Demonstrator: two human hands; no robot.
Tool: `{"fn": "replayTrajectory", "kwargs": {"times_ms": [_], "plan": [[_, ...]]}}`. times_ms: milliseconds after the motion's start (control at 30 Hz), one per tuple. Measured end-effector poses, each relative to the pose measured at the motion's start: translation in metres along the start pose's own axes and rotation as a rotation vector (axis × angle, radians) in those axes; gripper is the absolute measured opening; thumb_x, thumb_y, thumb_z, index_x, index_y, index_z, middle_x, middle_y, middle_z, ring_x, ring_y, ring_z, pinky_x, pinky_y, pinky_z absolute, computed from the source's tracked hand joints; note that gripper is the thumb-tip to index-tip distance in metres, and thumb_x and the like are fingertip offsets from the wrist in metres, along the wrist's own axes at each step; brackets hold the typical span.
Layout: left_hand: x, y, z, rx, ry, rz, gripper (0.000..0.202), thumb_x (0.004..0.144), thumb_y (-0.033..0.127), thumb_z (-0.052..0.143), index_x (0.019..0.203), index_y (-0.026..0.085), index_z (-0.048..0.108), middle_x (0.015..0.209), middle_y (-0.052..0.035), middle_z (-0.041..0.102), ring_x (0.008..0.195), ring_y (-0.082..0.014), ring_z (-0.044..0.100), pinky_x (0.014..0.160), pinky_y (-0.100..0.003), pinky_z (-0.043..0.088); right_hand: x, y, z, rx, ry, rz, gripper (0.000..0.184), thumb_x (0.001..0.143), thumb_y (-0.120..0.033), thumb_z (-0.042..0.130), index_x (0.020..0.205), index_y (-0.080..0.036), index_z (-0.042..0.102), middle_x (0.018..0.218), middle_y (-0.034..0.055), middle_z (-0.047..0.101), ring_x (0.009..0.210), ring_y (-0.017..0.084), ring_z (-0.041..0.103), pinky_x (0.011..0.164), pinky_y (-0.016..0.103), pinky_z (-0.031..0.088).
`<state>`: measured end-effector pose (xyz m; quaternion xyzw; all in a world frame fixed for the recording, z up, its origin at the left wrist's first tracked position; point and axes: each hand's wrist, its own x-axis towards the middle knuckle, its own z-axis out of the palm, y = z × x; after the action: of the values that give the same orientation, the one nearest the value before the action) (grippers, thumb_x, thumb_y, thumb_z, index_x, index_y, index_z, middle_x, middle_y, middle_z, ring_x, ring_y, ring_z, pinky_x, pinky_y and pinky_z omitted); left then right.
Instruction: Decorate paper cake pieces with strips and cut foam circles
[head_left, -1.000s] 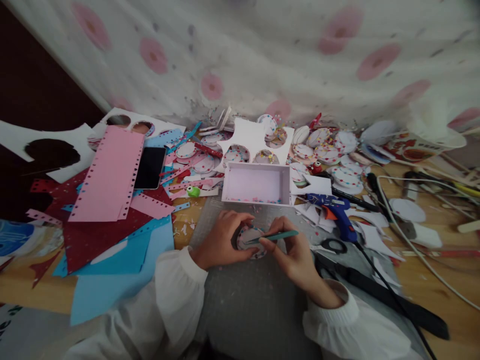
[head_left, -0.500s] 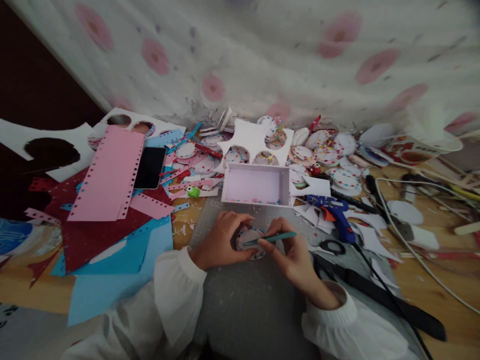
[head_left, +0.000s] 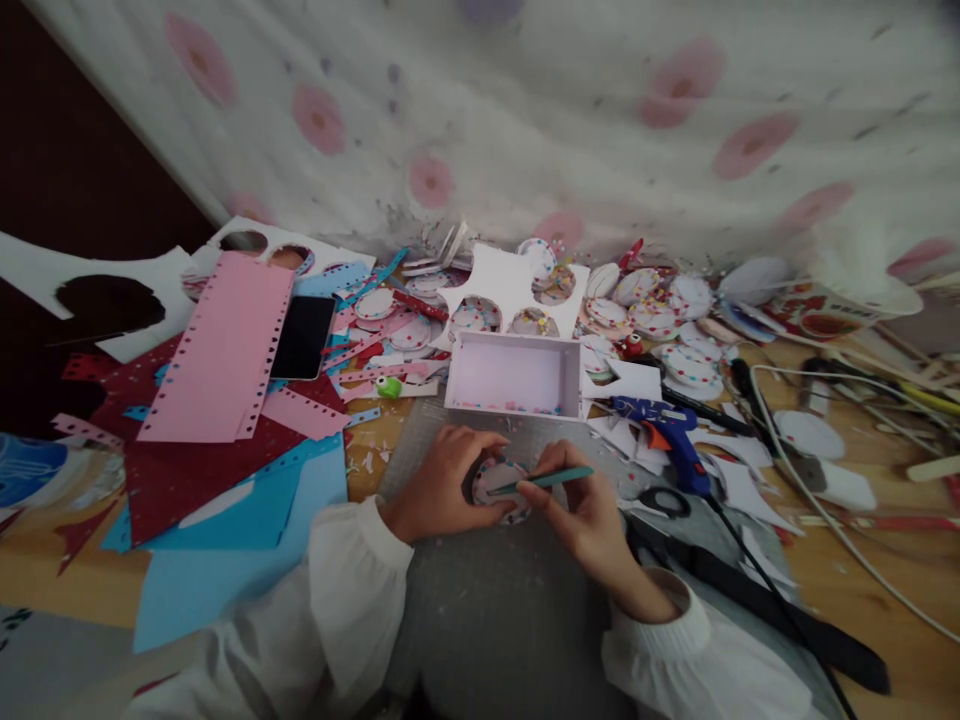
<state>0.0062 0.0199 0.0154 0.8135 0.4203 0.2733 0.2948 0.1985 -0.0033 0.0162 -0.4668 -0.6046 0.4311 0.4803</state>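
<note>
"Over the grey cutting mat (head_left: 502, 620), just on the near side of the lidless white box (head_left: 517, 372): one white paper disc (head_left: 491, 478), coloured dots around the rim. Held how?"

"Within the curve of the left hand (head_left: 442, 485), thumb along the near edge, fingers around the far one. Pinched between thumb and fingers of the right hand (head_left: 581, 510): teal tweezers (head_left: 562, 477), slanting down to the disc's face. Anything at the tip? Too small to tell."

"And lettering?"

"On the blue glue gun (head_left: 681, 450), pale label, too blurred to read. On the tub (head_left: 825, 318) at far right, red print and a row of characters, equally illegible. At the left edge, a blue container (head_left: 30, 465), pale markings, cut off by the frame."

"Nearby?"

"Behind the box, to its right, piled dotted discs (head_left: 654, 318). Farther left, black phone (head_left: 304, 338) beside pink sheets (head_left: 221, 350)."
</note>
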Motion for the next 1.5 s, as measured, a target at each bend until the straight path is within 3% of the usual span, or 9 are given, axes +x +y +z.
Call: {"fn": "replayTrajectory", "kwargs": {"times_ms": [267, 533, 700, 800, 900, 1000, 1200, 1500], "plan": [[-0.0002, -0.0012, 0.0015, 0.010, 0.009, 0.036, 0.052, 0.074, 0.035, 0.074, 0.118, 0.021, 0.051, 0.104, -0.0059, 0.064, 0.097, -0.0245, 0.058, 0.088, -0.040, 0.041, 0.0008, 0.0031, 0.0021, 0.086, 0.077, 0.051, 0.019, 0.077, -0.031, 0.073, 0.073, -0.021, 0.057, 0.067, -0.0022, 0.053, 0.063, 0.014, 0.050, 0.058, 0.027, 0.040], [-0.0011, -0.0027, 0.0026, -0.042, 0.023, -0.032, 0.050, 0.078, 0.037, 0.073, 0.120, 0.021, 0.052, 0.107, -0.0073, 0.064, 0.100, -0.0253, 0.058, 0.090, -0.040, 0.043, 0.0005, 0.0074, 0.0033, 0.108, 0.097, 0.024, 0.018, 0.079, -0.027, 0.072, 0.073, -0.021, 0.056, 0.067, -0.0029, 0.053, 0.063, 0.013, 0.050, 0.058, 0.026, 0.040], [-0.0009, -0.0023, 0.0036, -0.042, 0.031, -0.014, 0.049, 0.079, 0.038, 0.073, 0.119, 0.022, 0.051, 0.107, -0.0071, 0.065, 0.102, -0.0258, 0.059, 0.092, -0.041, 0.041, -0.0046, 0.0040, 0.0013, -0.005, 0.049, -0.177, 0.013, 0.082, -0.018, 0.067, 0.075, -0.022, 0.056, 0.067, -0.0018, 0.054, 0.063, 0.015, 0.051, 0.058, 0.028, 0.040], [-0.0008, -0.0022, 0.0034, -0.013, 0.048, 0.015, 0.047, 0.078, 0.034, 0.072, 0.118, 0.020, 0.052, 0.104, -0.0066, 0.066, 0.098, -0.0257, 0.059, 0.089, -0.041, 0.041, -0.0047, 0.0014, -0.0019, -0.110, -0.056, -0.382, 0.013, 0.082, -0.011, 0.063, 0.079, -0.023, 0.058, 0.069, 0.0003, 0.058, 0.066, 0.017, 0.054, 0.060, 0.031, 0.041], [-0.0005, -0.0025, 0.0032, 0.019, 0.048, 0.043, 0.046, 0.076, 0.030, 0.072, 0.116, 0.020, 0.052, 0.103, -0.0067, 0.066, 0.098, -0.0267, 0.059, 0.088, -0.042, 0.041, -0.0029, -0.0006, -0.0040, -0.176, -0.168, -0.487, 0.015, 0.080, -0.008, 0.059, 0.079, -0.023, 0.056, 0.069, 0.0011, 0.060, 0.067, 0.018, 0.054, 0.060, 0.032, 0.040], [-0.0003, -0.0031, 0.0038, 0.035, 0.035, 0.034, 0.045, 0.075, 0.030, 0.072, 0.115, 0.020, 0.053, 0.104, -0.0068, 0.066, 0.098, -0.0271, 0.059, 0.088, -0.042, 0.041, -0.0015, -0.0019, -0.0043, -0.167, -0.202, -0.471, 0.015, 0.080, -0.008, 0.061, 0.080, -0.022, 0.057, 0.070, 0.0013, 0.061, 0.068, 0.018, 0.054, 0.060, 0.032, 0.041], [-0.0009, -0.0039, 0.0048, 0.019, 0.045, 0.027, 0.045, 0.076, 0.032, 0.071, 0.116, 0.020, 0.053, 0.103, -0.0064, 0.065, 0.098, -0.0260, 0.059, 0.088, -0.042, 0.042, -0.0014, -0.0004, -0.0038, -0.012, -0.084, -0.371, 0.019, 0.079, -0.009, 0.069, 0.080, -0.024, 0.057, 0.073, -0.0004, 0.059, 0.071, 0.016, 0.055, 0.062, 0.031, 0.043], [0.0002, -0.0051, 0.0057, -0.017, 0.032, -0.014, 0.046, 0.073, 0.025, 0.071, 0.115, 0.021, 0.053, 0.103, -0.0054, 0.066, 0.098, -0.0254, 0.059, 0.090, -0.042, 0.042, -0.0011, -0.0001, -0.0034, 0.056, -0.172, -0.383, 0.017, 0.077, -0.009, 0.070, 0.078, -0.023, 0.061, 0.072, 0.0014, 0.063, 0.068, 0.017, 0.059, 0.060, 0.031, 0.045]]}}
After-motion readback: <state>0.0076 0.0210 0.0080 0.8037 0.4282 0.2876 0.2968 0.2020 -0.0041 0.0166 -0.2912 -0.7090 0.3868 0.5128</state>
